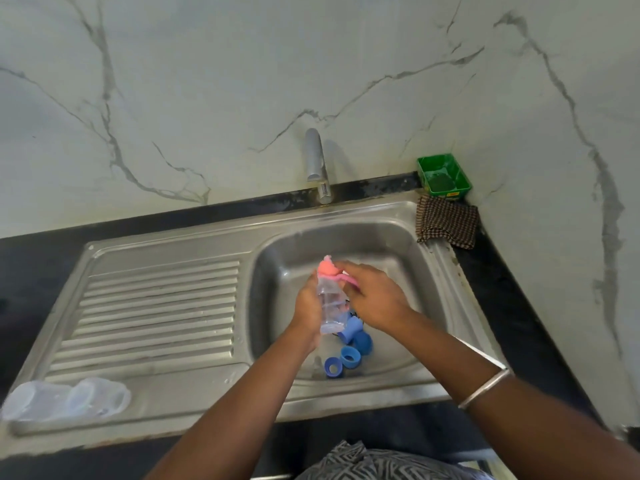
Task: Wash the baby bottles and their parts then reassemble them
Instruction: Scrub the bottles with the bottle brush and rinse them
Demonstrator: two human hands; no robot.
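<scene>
Baby bottle (330, 303) gripped by left hand (308, 306) over sink (408, 237), pink brush (332, 271) pinched by right hand (375, 296); blue collars (349, 355) unwashed in basin, clear bottles (65, 398) on drainboard, reassembly not begun.

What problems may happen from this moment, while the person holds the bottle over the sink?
1. The clear bottle is held above the sink basin by the left hand while the right hand works at its pink top; if wet, it may slip and fall.
2. Blue parts lie right below, so a fall may hit them.
3. Clear pieces lie near the drainboard's front edge and may get knocked off.
</scene>
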